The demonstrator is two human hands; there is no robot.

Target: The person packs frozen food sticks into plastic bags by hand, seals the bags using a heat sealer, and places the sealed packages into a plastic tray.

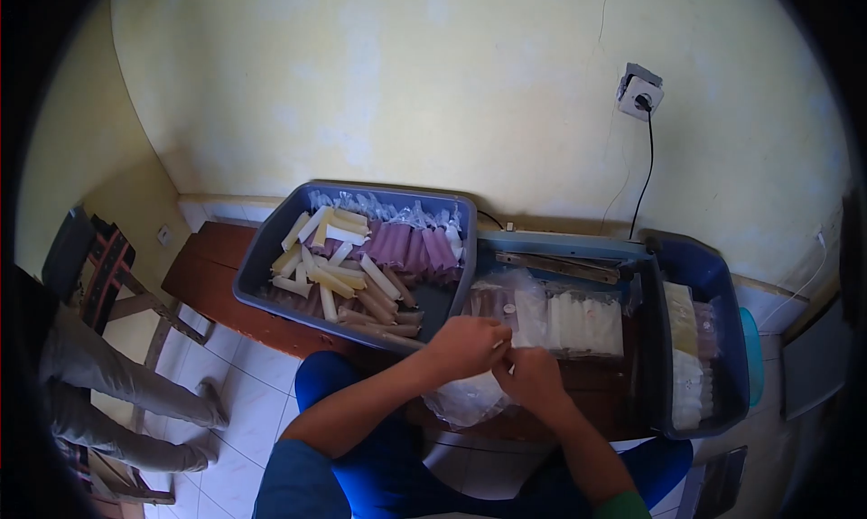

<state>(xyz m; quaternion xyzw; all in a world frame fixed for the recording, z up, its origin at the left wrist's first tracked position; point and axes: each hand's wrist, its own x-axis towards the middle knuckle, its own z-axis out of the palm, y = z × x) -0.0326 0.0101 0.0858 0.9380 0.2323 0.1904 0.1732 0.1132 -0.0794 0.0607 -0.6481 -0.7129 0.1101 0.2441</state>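
My left hand (470,346) and my right hand (535,377) meet over the bench, fingers closed in a pinch. Between and below them hangs a clear plastic bag (466,400), its top edge seemingly in both hands; the fingertips partly hide the grip. Just beyond lies a clear pack of white tube-shaped sticks (585,324), beside another plastic bag (506,300) with pinkish-brown ones. To the left, a grey tub (354,194) holds loose sticks in yellow, white, brown and purple, wrapped in clear plastic with twisted ends.
A dark blue tub (733,338) with packed bags (688,394) stands at right. Behind the packs is a blue-grey sealer-like bar (560,244). A black cord (646,176) runs down from the wall socket (641,94). Another person's legs (135,374) are at left near a wooden chair (135,293).
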